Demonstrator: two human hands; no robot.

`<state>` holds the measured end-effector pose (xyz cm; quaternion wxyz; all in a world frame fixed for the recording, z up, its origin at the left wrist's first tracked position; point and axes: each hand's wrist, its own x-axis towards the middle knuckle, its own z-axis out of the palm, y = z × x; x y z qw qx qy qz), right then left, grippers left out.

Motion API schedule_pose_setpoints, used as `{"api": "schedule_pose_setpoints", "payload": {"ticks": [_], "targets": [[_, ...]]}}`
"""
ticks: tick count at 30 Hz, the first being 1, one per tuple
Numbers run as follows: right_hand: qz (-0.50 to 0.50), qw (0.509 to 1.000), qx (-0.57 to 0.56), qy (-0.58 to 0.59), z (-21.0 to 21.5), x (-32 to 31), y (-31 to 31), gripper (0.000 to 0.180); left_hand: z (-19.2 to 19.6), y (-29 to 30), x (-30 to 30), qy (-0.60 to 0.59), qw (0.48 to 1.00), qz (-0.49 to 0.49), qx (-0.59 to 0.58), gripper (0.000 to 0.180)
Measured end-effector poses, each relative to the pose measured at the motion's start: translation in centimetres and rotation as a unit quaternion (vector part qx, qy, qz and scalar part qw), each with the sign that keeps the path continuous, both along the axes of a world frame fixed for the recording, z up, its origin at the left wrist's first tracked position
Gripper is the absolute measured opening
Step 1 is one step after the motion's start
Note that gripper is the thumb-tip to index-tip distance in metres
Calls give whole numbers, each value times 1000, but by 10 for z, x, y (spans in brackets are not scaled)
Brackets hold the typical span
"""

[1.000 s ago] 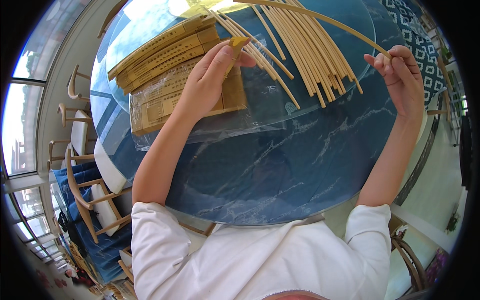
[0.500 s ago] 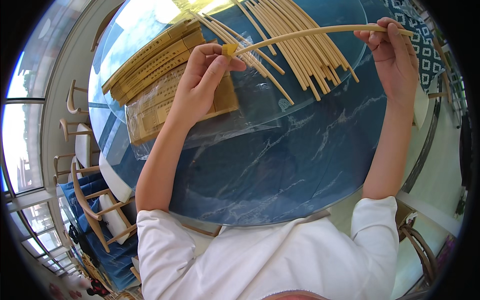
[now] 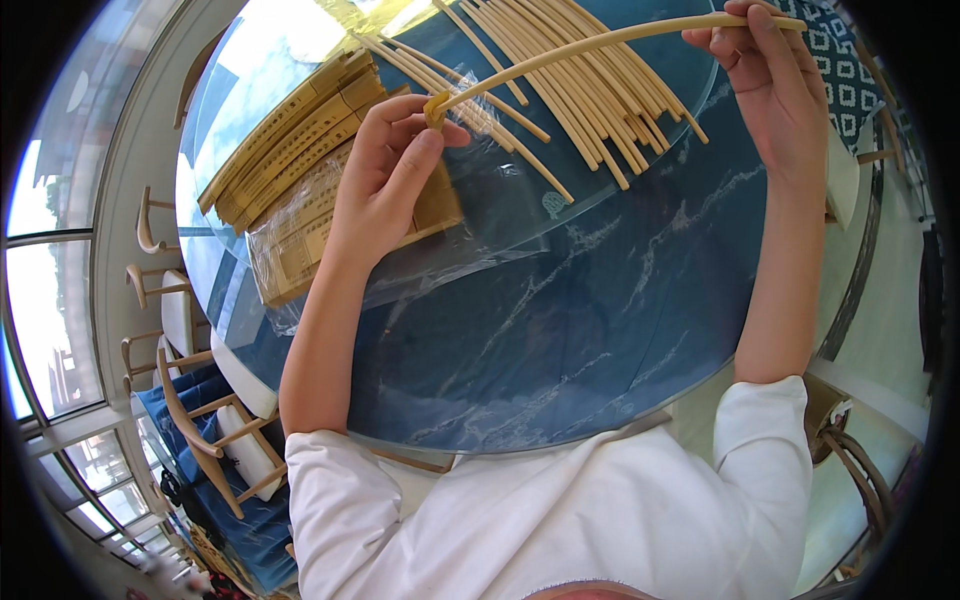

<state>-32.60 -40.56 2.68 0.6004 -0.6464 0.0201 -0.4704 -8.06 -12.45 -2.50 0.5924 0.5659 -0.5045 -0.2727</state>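
we only get one view here, a head-worn fisheye looking steeply down over the person's white shirt at the round blue marble table [image 3: 600, 330]. it sits close to the tabletop, edges bend hard, chairs [image 3: 190, 400] squeeze into the left rim.

Bare blue tabletop [image 3: 600, 330] lies open near the body; loose sticks [image 3: 590, 90] and wrapped packs [image 3: 300, 190] crowd the far side.

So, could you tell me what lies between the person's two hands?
In the head view, one long bamboo strip spans from the left hand to the right hand.
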Motion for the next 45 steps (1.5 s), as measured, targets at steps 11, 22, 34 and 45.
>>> {"api": "schedule_pose_setpoints", "payload": {"ticks": [11, 22, 34, 45], "targets": [[22, 1000, -11, 7, 3, -5, -4, 25, 0, 1, -1, -2, 1000, 7, 10, 32], [1, 1000, 0, 7, 3, -7, -6, 25, 3, 1, -4, -18, 999, 16, 22, 34], [-19, 999, -12, 26, 4, -9, -5, 25, 4, 3, -7, -38, 997, 33, 51, 31], [-39, 999, 2, 2, -1, -5, -8, 23, 5, 2, -8, -37, 996, 59, 61, 37]]}}
